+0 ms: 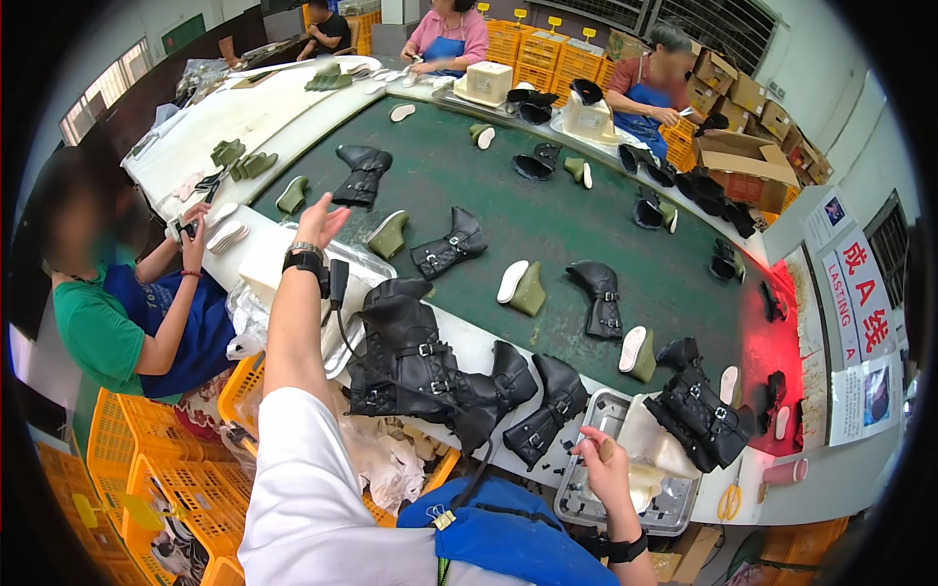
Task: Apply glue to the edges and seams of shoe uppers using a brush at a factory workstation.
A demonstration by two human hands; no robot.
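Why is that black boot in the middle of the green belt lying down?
The black boot is tipped on its side on the green belt. Why, the picture cannot tell.

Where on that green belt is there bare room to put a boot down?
The green belt lies bare between the single black boot and the far boots. The near white edge is crowded: piled black boots, a metal tray by the right hand.
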